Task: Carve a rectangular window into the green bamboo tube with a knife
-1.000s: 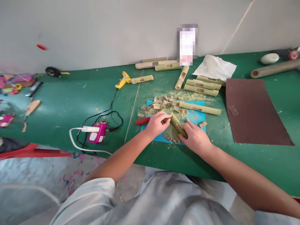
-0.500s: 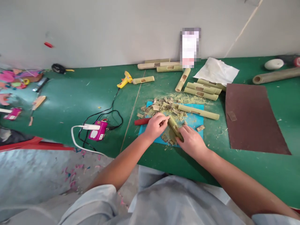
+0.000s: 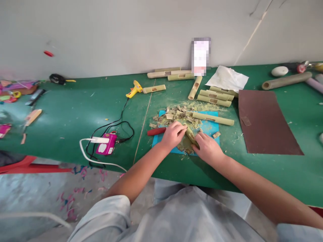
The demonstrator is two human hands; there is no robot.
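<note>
My right hand [image 3: 209, 148] is closed around the near end of a short green bamboo tube [image 3: 189, 133], which slants over the blue sheet [image 3: 214, 129]. Closed in a pinch, my left hand [image 3: 174, 135] is at the tube's far end; whatever lies between its fingers is too small to make out. A red handle [image 3: 154, 131] sticks out to the left from behind this hand, its other end hidden. Bamboo chips and shavings [image 3: 174, 114] are heaped just beyond. Another bamboo tube with a cut opening [image 3: 222, 120] lies to the right.
Several notched bamboo tubes [image 3: 214, 100] lie farther back, by a white paper [image 3: 227, 79]. Brown sandpaper-like sheet [image 3: 267, 127] is at right. Leftward are a yellow glue gun [image 3: 135, 89], a pink box with a white plug [image 3: 107, 144] and looping black cable [image 3: 131, 126]. A blurred phone-like object [image 3: 200, 57] leans on the wall.
The whole view has shifted a little. My left hand remains at the tube's far end, and my right hand keeps its hold on the near end.
</note>
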